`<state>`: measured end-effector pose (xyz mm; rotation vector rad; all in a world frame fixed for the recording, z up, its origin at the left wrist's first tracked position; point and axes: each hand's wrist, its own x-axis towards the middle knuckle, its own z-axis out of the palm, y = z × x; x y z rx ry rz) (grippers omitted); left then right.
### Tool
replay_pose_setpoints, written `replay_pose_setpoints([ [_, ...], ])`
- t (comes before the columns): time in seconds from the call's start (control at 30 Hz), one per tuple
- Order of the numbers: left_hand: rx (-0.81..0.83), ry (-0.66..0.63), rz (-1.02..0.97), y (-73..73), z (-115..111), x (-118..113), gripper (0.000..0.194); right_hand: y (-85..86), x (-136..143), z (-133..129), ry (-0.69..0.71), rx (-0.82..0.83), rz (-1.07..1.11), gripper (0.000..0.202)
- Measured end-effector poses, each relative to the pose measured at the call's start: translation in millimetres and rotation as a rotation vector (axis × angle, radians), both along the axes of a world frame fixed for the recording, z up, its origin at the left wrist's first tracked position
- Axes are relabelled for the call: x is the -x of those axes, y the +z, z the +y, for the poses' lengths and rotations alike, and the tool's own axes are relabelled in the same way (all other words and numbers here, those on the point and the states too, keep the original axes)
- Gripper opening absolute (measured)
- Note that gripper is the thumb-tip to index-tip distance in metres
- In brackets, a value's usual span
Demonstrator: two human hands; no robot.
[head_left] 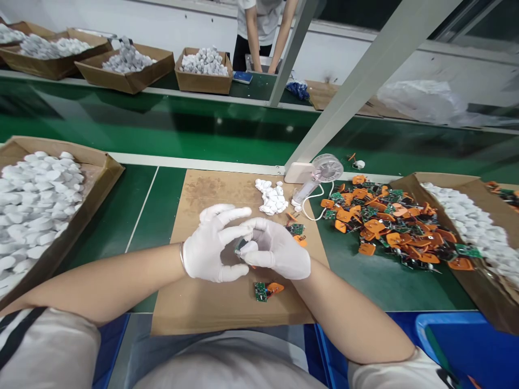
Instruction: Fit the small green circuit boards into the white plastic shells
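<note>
Both hands wear white gloves and meet over the cardboard sheet. My right hand (pixel 279 248) is closed, thumb and fingers around a small white plastic cover (pixel 249 248). My left hand (pixel 214 243) curves around the other side, its thumb and forefinger at a small green circuit board (pixel 239 246) against the cover; the exact contact is partly hidden by the fingers. Below the hands lies another circuit board (pixel 260 292) joined to an orange piece (pixel 275 288). Beyond them sits a little pile of white covers (pixel 271 197).
The cardboard sheet (pixel 178 313) lies on a green table. A handheld fan (pixel 326 168) with a white cable stands behind. Right are heaped orange parts with boards (pixel 381 216) and a box of white pieces (pixel 466 213). Left is another box (pixel 103 173). A person (pixel 261 27) stands opposite.
</note>
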<state>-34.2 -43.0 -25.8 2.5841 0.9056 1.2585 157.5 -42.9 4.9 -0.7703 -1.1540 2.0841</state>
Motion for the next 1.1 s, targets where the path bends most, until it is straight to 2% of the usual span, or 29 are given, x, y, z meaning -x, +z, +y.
replay_pose_setpoints([
  [0.1, 0.046, 0.003, 0.092, 0.9, -1, -1, 0.038, 0.2, 0, 2, 0.045, -0.028, -0.055, 0.044],
  [0.17, 0.026, 0.011, 0.064, 0.6, -2, -3, 0.022, 0.4, 1, 4, 0.095, -0.062, -0.081, 0.038],
  [0.23, 0.000, 0.024, 0.004, -0.4, -3, -5, 0.015, 0.9, 2, 5, 0.122, -0.102, -0.123, 0.030],
  [0.33, -0.014, 0.032, -0.033, -1.8, -4, -9, 0.018, 0.2, 3, 4, 0.111, -0.136, -0.196, 0.023],
  [0.53, -0.107, -0.035, 0.025, 3.7, 0, -10, 0.007, -7.3, 9, 3, 0.118, -0.105, -0.249, 0.035],
  [0.73, -0.152, -0.114, 0.057, 13.9, 4, -10, 0.013, -4.3, 13, 5, 0.160, -0.148, -0.177, 0.030],
  [0.83, -0.154, -0.086, 0.046, 11.8, 2, -12, 0.010, -2.7, 13, 4, 0.161, -0.153, -0.126, 0.027],
  [1.0, -0.135, 0.000, -0.025, 6.6, -2, -16, 0.008, -1.7, 12, 0, 0.066, -0.078, -0.127, 0.032],
  [1.1, -0.098, 0.090, -0.136, 5.2, -6, -18, 0.020, -1.0, 12, -3, -0.003, -0.068, -0.153, 0.031],
])
